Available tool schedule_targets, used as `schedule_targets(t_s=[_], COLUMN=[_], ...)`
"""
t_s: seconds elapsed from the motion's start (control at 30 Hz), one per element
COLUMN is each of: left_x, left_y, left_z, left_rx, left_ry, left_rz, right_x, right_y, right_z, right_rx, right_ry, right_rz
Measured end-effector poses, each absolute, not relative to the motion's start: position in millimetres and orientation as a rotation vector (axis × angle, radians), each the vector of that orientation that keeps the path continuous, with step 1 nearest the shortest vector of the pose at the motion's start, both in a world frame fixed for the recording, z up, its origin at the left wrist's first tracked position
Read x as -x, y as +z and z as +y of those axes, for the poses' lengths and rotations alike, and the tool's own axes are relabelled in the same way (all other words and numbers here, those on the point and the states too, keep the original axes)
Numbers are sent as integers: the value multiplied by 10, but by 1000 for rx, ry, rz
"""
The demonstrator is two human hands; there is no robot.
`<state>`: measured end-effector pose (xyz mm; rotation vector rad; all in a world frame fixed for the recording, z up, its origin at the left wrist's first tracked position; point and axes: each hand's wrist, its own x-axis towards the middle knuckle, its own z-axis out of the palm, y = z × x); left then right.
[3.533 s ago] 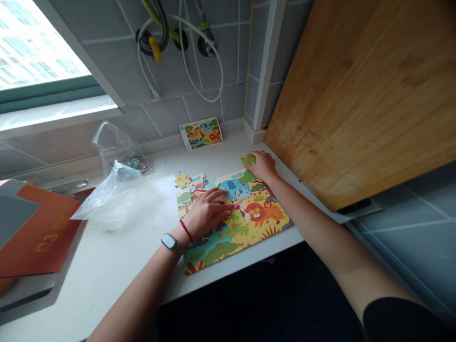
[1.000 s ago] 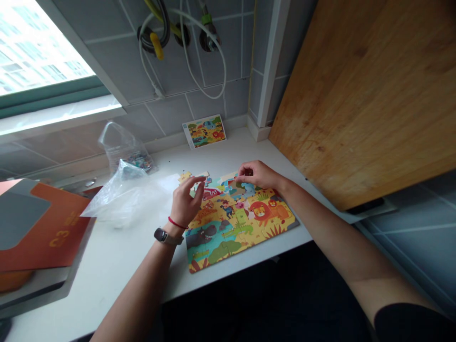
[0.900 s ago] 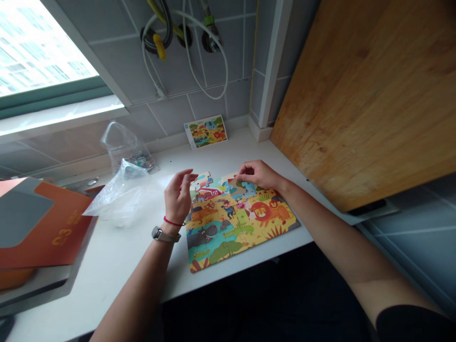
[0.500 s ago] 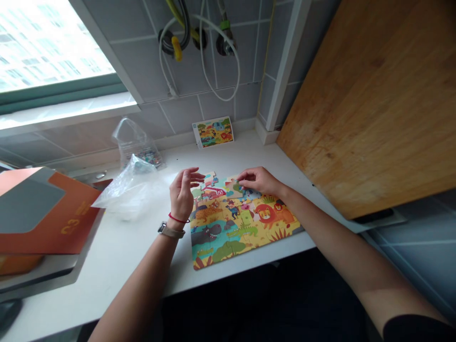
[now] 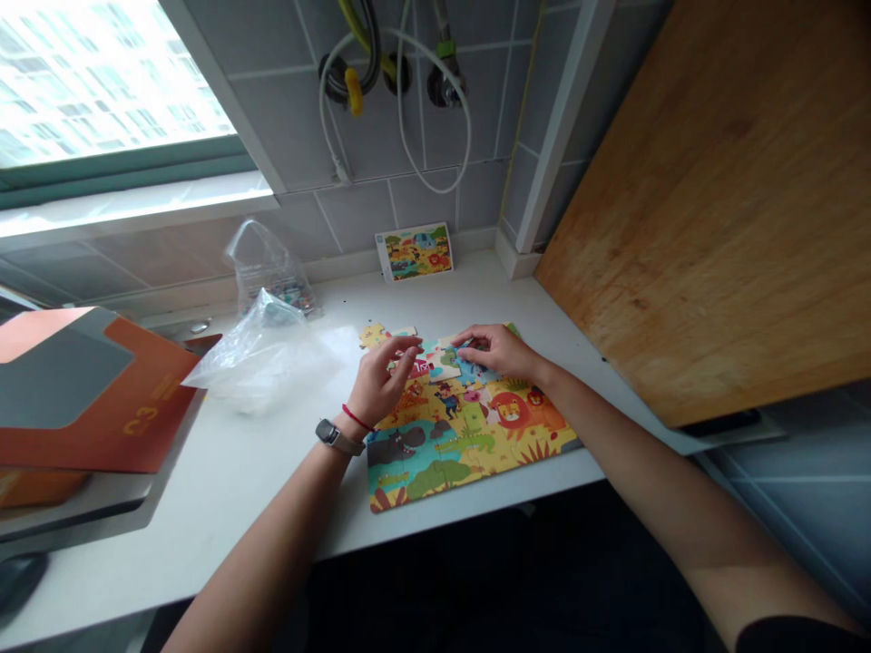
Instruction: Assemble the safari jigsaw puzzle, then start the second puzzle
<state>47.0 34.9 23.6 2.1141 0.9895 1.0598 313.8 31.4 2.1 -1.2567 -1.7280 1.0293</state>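
A jigsaw puzzle [image 5: 469, 443] of cartoon animals lies on the white counter, most of its pieces joined. My right hand [image 5: 500, 352] reaches over the upper right part and pinches a puzzle piece [image 5: 445, 365] by its right side, at the upper middle. Over the left part hovers my left hand [image 5: 382, 376], fingers loosely bent and apart from the thumb, with nothing seen in it. It hides some of the red barn. At the top left, a loose-looking yellow piece [image 5: 371, 336] sticks out past my left hand. Behind the puzzle, a small picture card [image 5: 416, 252] leans against the wall.
Left of the puzzle lie a crumpled clear plastic bag [image 5: 249, 363] and another clear bag with small pieces [image 5: 294, 295]. Farther left stands an orange and grey box [image 5: 160, 399]. A wooden board [image 5: 708, 209] rises on the right. Cables [image 5: 401, 109] hang on the tiled wall.
My left hand has moved right over the puzzle's upper left part. My right hand stays at the upper middle, still pinching the piece. The view has shifted slightly.
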Motion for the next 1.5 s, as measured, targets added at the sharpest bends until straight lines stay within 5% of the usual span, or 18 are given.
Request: schedule_targets(t_s=[0.27, 0.97, 1.2, 1.5], left_x=[-543, -570, -392, -242], left_y=[-13, 136, -46, -285], left_z=[350, 309, 524, 828], left_rx=[-2586, -2548, -2573, -2531], left_ry=[668, 681, 820, 763], left_rz=[903, 677, 1275, 1353], right_x=[-3139, -3201, -3160, -3120], right_y=[81, 154, 201, 215], right_z=[317, 276, 217, 166], right_rx=[1328, 1103, 1139, 1149], right_ry=[856, 972, 817, 745], right_rz=[-1729, -2092, -2339, -2371])
